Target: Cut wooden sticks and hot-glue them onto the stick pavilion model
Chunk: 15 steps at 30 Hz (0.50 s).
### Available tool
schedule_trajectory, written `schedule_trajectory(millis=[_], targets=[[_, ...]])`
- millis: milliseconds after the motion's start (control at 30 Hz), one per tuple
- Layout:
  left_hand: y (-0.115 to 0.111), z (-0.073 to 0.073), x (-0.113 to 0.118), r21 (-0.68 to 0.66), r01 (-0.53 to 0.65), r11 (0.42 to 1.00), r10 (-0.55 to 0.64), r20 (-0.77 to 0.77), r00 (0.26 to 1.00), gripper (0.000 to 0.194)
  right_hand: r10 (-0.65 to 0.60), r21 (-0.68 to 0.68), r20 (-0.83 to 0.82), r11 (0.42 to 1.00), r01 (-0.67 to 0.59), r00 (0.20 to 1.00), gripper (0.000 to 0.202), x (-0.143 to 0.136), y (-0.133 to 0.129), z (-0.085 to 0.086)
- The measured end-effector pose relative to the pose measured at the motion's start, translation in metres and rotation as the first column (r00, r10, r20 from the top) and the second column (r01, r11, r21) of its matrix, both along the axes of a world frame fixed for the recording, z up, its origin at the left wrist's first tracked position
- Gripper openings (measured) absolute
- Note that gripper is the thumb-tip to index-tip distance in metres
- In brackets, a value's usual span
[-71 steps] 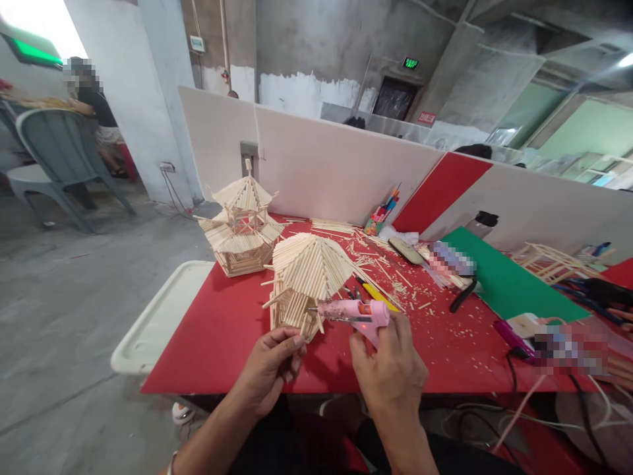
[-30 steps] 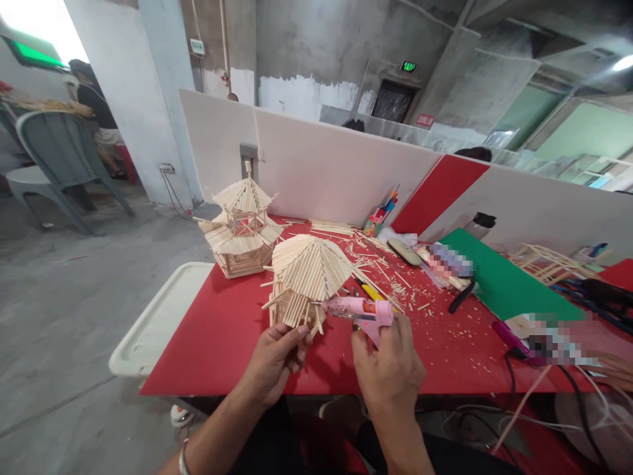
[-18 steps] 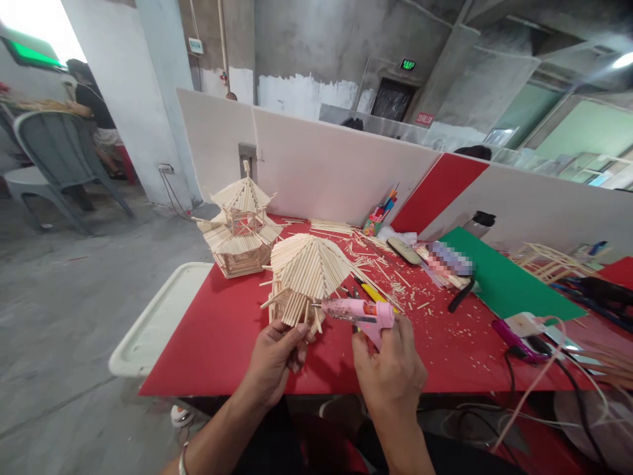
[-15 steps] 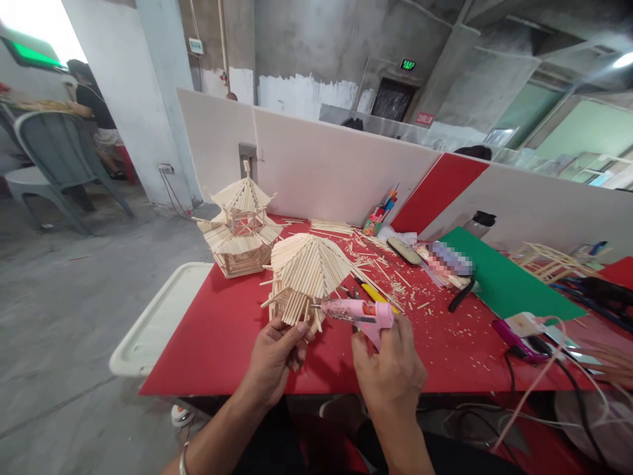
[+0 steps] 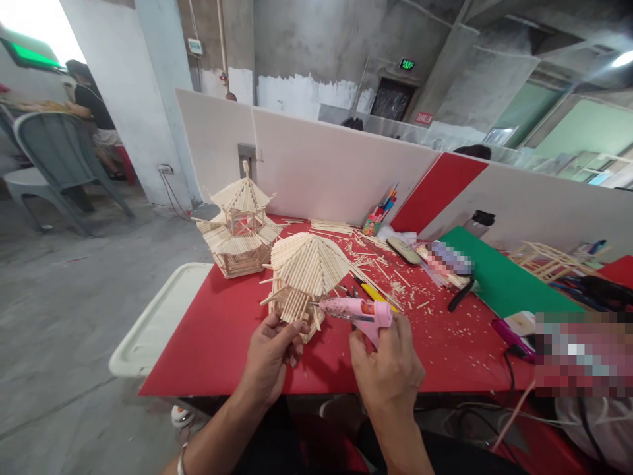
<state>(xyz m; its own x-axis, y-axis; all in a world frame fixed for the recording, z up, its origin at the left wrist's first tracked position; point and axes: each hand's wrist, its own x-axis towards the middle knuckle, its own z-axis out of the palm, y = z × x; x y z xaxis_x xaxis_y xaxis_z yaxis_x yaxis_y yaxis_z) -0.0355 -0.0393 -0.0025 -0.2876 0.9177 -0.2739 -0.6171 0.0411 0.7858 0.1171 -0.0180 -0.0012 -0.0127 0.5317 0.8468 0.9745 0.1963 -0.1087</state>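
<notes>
A wooden-stick model with a rounded, sloped roof stands near the front of the red table. My left hand pinches the lower ends of a row of sticks at its front edge. My right hand is wrapped round the handle of a pink glue gun, whose nozzle points left at the sticks below the roof. Whether the nozzle touches them is too small to tell. Behind to the left stands a taller two-tiered stick pavilion.
Loose sticks and scraps lie right of the model, with a yellow-handled tool among them. Further back are a pen holder and a white partition. A green board lies at the right.
My hands and the glue gun have barely moved. A pixelated patch now covers the table's right edge, where cables and blurred fingers showed before.
</notes>
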Motion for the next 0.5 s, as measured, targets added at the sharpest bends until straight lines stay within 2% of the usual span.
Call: schedule_trajectory(millis=[500], targets=[[-0.0004, -0.0038, -0.004, 0.017, 0.02, 1.0, -0.019, -0.022, 1.0, 0.021, -0.002, 0.008, -0.02, 1.0, 0.002, 1.0, 0.027, -0.0064, 0.0017, -0.0001]])
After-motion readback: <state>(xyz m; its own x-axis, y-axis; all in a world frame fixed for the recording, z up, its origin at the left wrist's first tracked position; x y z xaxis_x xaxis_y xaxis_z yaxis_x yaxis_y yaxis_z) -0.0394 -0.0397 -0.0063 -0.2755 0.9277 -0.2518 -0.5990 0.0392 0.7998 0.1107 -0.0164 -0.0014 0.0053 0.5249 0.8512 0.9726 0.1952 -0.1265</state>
